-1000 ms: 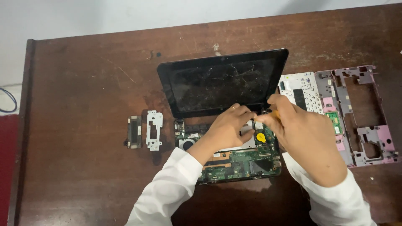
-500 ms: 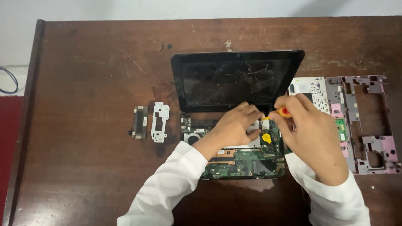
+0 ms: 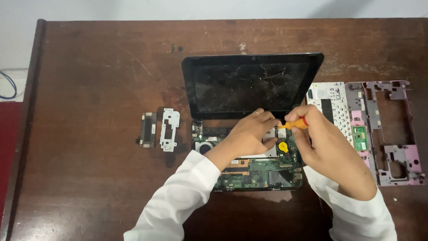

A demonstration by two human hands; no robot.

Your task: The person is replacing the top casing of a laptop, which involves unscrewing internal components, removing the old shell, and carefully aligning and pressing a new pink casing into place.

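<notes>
A dark brown wooden table [image 3: 89,187], scratched and worn, carries everything. Largest on it is the black laptop screen panel [image 3: 252,85], its glass cracked, lying flat just beyond the hands. Touching its near edge is the opened laptop base with its green circuit board [image 3: 261,172], on which a round yellow coin cell [image 3: 283,146] and a small fan [image 3: 205,147] show. To the right lie a pink and grey plastic laptop frame [image 3: 392,134] and, just beside it, a white perforated keyboard plate [image 3: 332,105], partly covered by the right hand. Well to the left of the board sit a white metal bracket [image 3: 170,129] and a small dark rectangular drive [image 3: 147,129], side by side.

The right hand [image 3: 330,151], in a white sleeve, has its fingers curled and pinched around a small screwdriver with an orange and red handle [image 3: 295,125], whose tip points left toward the hinge edge of the board. The left hand [image 3: 249,134], also white-sleeved, rests on the board with fingers bent and pressed together near the screwdriver tip; whether it grips anything cannot be told.
</notes>
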